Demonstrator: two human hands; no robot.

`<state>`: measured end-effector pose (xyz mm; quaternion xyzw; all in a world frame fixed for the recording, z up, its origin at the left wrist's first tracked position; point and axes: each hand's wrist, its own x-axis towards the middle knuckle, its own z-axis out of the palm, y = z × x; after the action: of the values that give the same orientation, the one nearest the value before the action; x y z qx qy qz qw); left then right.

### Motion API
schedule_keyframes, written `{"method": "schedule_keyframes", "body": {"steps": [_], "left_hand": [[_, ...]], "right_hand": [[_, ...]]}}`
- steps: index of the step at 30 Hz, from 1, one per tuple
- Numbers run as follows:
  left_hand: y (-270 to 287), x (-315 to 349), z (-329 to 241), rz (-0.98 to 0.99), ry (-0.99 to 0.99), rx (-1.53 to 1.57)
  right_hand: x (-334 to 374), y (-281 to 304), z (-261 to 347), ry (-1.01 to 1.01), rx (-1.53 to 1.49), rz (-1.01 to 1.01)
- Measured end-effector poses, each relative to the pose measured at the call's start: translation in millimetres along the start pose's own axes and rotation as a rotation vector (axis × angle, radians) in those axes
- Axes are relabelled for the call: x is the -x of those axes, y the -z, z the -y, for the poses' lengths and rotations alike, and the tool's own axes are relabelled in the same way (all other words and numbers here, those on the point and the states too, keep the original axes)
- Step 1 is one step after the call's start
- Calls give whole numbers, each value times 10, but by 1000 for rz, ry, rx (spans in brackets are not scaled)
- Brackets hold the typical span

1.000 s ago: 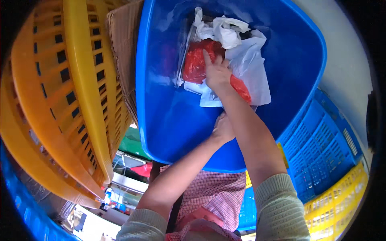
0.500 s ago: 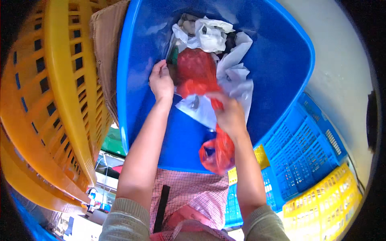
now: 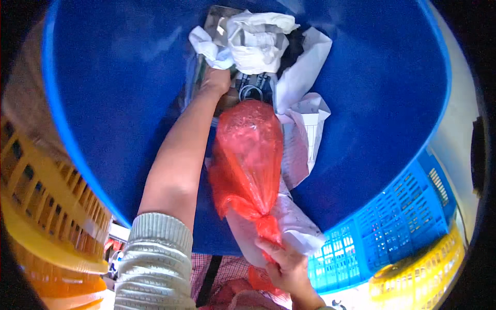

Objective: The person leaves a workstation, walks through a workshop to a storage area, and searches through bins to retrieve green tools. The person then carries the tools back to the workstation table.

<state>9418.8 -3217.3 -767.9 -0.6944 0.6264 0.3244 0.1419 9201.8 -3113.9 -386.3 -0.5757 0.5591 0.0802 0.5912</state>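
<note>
A large blue bin [image 3: 129, 77] fills most of the view. My right hand [image 3: 288, 268] is closed around the knotted neck of a red plastic bag [image 3: 248, 150], at the bin's near side. The bag is full and its contents show only faintly. Deeper inside, my left hand [image 3: 217, 80] reaches down beside crumpled white paper [image 3: 258, 49], its fingers hidden. A pale ring-shaped item [image 3: 251, 93] and dark items lie just beyond the bag. White printed sheets [image 3: 305, 67] lie along the bag's right.
Yellow-orange slatted crates [image 3: 46, 201] stand outside the bin on the left. To the right are a blue crate [image 3: 398, 206] and a yellow crate [image 3: 423, 276], close to a pale wall [image 3: 447, 103]. The bin's rim [image 3: 49, 93] curves around both arms.
My right hand has drawn the red bag nearer to me. My left hand has gone deeper into the bin, beside the white paper. The view now sits closer over the bin.
</note>
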Motion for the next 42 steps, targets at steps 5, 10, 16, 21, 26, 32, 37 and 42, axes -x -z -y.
{"method": "schedule_keyframes", "body": {"steps": [5, 10, 16, 21, 26, 32, 37, 42], "left_hand": [[-504, -149, -38, -217, 149, -36], [-329, -53, -192, -126, 130, 1], [-561, 100, 106, -193, -43, -206], [-372, 105, -139, -205, 106, -174], [-601, 88, 8, -217, 180, -106], [-327, 166, -53, -45, 162, 17], [-462, -45, 67, 88, 143, -43], [-356, -90, 61, -11, 34, -51]], "right_hand": [[-72, -83, -70, -115, -22, 15], [-82, -156, -137, -105, -39, 5], [-136, -226, -235, 19, -167, -102], [-212, -219, -176, 21, -195, -122], [-229, -230, -159, 22, -225, -115], [-225, -220, -196, 37, -237, -141], [-233, -178, -205, 70, -218, -91], [-350, -228, -265, 102, -339, -116]]}}
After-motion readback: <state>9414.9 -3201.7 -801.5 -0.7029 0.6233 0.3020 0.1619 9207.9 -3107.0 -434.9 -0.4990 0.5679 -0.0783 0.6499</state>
